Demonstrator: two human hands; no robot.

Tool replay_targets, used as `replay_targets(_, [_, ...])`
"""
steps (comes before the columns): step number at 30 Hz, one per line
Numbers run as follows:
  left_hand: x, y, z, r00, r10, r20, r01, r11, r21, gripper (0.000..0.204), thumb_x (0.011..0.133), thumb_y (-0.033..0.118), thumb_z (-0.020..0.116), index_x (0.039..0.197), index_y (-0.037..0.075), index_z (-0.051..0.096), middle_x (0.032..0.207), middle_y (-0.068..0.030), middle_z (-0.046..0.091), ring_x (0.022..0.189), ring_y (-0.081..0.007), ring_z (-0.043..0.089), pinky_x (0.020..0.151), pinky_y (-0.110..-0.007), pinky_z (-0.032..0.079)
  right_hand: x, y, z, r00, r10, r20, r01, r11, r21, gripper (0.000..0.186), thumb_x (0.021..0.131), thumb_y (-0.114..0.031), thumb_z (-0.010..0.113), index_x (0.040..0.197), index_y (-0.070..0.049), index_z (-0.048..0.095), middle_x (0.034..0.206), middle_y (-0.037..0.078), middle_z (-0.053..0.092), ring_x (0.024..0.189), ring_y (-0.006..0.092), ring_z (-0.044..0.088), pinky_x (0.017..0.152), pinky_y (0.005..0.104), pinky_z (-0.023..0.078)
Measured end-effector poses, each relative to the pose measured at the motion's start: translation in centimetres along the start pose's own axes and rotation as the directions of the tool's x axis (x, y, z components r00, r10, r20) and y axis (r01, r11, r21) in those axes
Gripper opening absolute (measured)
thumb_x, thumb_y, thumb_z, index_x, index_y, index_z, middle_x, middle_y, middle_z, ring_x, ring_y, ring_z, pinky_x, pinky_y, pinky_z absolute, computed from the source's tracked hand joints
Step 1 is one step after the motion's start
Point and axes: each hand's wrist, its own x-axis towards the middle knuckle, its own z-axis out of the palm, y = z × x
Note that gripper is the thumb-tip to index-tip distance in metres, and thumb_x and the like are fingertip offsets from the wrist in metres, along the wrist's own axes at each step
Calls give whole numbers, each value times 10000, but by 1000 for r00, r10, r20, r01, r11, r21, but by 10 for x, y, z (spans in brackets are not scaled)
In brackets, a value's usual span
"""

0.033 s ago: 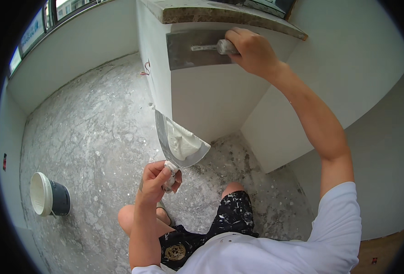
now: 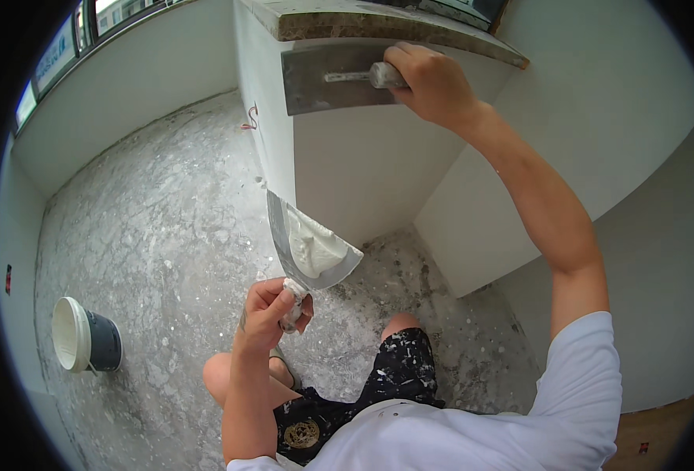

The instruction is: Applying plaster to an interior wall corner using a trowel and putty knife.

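Head view: up at the white panel (image 2: 362, 169), beneath the overhanging stone ledge (image 2: 394, 28), the person's right hand (image 2: 435, 85) has its grip closed round the thick, pale-smeared handle of a wide steel trowel (image 2: 315, 93). The blade runs along the panel's top, just below the ledge's brown front edge, and its left end pokes slightly past the panel's left vertical corner. I can't tell from here whether the blade sits flat or has one long edge lifted.

Lower down, in front of the knees, the left hand (image 2: 271, 308) keeps a narrow grip, thumb over fingers, on the crusted handle of a broad scraper (image 2: 331, 276). The scraper points away from the person with a thick heap of white paste (image 2: 315, 247) on its blade; seen from above, the blade overlaps the panel's bottom left corner, though whether they touch is hard to say.

Off near the left edge of the speckled grey floor (image 2: 166, 204) there's a dark bucket (image 2: 105, 341) with a white rim and a whitish inside. Thin reddish wires (image 2: 250, 122) stick out by the panel's left side. The person's black shorts (image 2: 398, 369) are spattered white.
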Motion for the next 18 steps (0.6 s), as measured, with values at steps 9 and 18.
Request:
replay_targets(9, [-3,12,8,999,-43,-8,43,999,25,308,932,262,609,952,-43,649,771,-101,644,585,-149,564,517,-267,448,-5,-18,45,993,-23,-114,13,995,-95,230,672,-87,713,840,-62,559,852,98,605,810,275,633,652,386,534])
replay_targets(18, [-4,18,1,999,9,-33,-6,997,72,293,934,247,603,959,-40,651,768,-94,640,592,-138,563,521,-258,446,-75,-80,91,997,68,27,-72,985,157,273,652,-102,754,843,-69,562,856,111,616,780,272,635,642,365,543])
